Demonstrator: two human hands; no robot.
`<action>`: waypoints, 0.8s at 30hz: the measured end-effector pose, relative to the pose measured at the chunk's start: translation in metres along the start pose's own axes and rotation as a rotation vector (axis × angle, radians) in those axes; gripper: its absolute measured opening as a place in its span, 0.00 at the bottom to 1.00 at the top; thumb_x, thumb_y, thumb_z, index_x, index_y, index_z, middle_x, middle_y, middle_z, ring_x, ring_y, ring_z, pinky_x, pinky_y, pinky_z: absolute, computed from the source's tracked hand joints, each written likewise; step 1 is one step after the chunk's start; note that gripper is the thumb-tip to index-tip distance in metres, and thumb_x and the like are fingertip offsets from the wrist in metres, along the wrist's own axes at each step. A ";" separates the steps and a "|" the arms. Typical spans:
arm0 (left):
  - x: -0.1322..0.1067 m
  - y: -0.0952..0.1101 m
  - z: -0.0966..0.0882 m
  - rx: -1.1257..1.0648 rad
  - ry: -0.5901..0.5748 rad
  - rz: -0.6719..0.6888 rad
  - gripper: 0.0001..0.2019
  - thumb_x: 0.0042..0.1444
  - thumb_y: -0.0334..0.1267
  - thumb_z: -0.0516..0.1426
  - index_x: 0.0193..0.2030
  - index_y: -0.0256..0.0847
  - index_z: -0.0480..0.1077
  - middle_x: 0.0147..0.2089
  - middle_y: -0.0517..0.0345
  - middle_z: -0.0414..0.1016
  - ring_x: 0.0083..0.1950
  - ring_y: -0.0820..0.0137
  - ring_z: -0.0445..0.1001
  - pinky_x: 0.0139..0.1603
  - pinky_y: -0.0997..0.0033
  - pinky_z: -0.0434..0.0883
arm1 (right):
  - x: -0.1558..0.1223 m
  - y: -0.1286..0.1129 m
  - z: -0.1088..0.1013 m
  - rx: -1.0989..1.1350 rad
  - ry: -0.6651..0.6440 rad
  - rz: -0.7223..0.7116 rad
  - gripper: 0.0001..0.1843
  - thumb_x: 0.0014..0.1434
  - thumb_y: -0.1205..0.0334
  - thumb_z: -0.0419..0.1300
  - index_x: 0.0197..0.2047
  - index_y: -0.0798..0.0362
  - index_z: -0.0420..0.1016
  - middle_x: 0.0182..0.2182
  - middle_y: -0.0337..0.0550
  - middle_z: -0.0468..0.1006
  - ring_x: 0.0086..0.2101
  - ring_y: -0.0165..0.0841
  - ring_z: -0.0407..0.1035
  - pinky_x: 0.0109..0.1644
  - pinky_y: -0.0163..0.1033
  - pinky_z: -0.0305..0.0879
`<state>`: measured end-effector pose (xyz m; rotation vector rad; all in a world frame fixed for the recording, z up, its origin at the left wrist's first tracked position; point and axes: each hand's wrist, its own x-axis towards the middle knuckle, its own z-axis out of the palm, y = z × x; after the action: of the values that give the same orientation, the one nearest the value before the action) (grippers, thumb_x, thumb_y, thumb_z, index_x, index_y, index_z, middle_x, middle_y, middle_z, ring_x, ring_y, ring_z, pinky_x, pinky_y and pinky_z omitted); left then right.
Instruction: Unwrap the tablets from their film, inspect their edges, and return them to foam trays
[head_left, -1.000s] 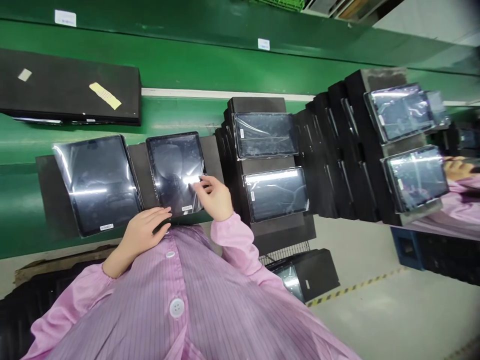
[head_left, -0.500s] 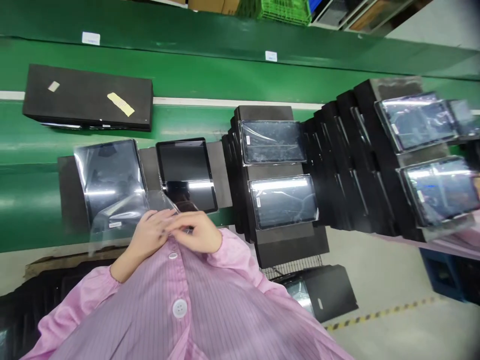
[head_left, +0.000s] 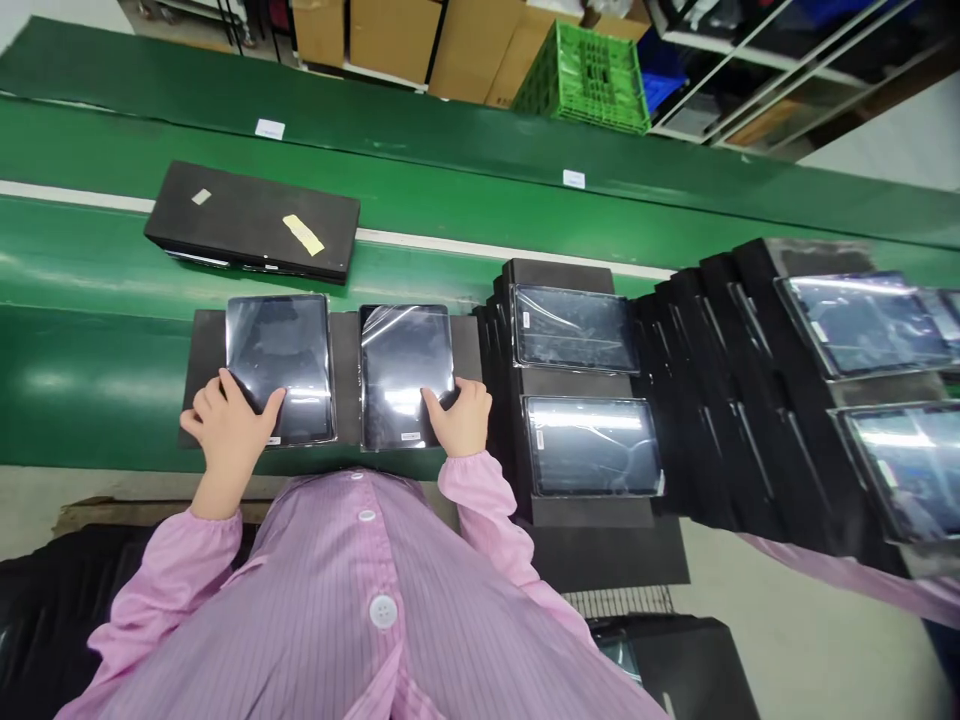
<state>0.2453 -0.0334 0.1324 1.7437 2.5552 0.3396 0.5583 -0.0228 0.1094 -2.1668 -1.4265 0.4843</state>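
Two tablets lie side by side in a black foam tray [head_left: 346, 380] in front of me. Clear film with a small white label covers the left tablet [head_left: 281, 360] and the right tablet [head_left: 405, 370]. My left hand [head_left: 231, 425] rests over the tray's near left part, fingers apart, its thumb on the lower part of the left tablet. My right hand [head_left: 460, 415] is at the tray's right end. Its thumb lies over the right tablet's lower right edge, and its fingers reach out to the tray's end.
Stacked black foam trays [head_left: 577, 385] holding film-covered tablets stand on the right, with more stacks [head_left: 720, 360] beyond. A closed black foam block [head_left: 255, 215] with tape sits farther back on the green bench [head_left: 90, 380]. Behind are a green crate [head_left: 592, 75] and cardboard boxes [head_left: 394, 40].
My hands were together at the middle by clear film; now they are apart, one at each tablet. The right tablet, bare before, has labelled film on it. The left tablet sits straighter.
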 end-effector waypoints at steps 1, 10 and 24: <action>0.003 -0.001 0.003 -0.005 -0.011 -0.031 0.46 0.55 0.63 0.55 0.68 0.23 0.56 0.63 0.20 0.63 0.63 0.31 0.62 0.57 0.33 0.58 | 0.003 -0.001 0.003 0.051 -0.004 0.031 0.29 0.48 0.47 0.67 0.46 0.60 0.71 0.49 0.64 0.71 0.54 0.55 0.62 0.61 0.61 0.57; 0.053 -0.005 0.003 -0.261 -0.184 -0.327 0.37 0.44 0.57 0.66 0.54 0.29 0.67 0.58 0.27 0.69 0.63 0.39 0.66 0.62 0.42 0.63 | 0.025 -0.008 -0.011 0.711 -0.329 0.270 0.31 0.40 0.36 0.67 0.38 0.51 0.68 0.27 0.41 0.76 0.30 0.38 0.71 0.38 0.46 0.70; 0.051 -0.013 0.008 -1.255 -0.384 -0.389 0.35 0.38 0.65 0.64 0.42 0.33 0.77 0.35 0.48 0.82 0.40 0.59 0.78 0.43 0.63 0.72 | 0.003 -0.079 0.050 1.039 -0.570 0.130 0.30 0.41 0.38 0.69 0.40 0.50 0.71 0.26 0.39 0.79 0.30 0.37 0.75 0.36 0.41 0.71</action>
<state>0.2160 0.0107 0.1269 0.7189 1.6211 1.1076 0.4736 0.0165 0.1152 -1.2910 -0.9041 1.5675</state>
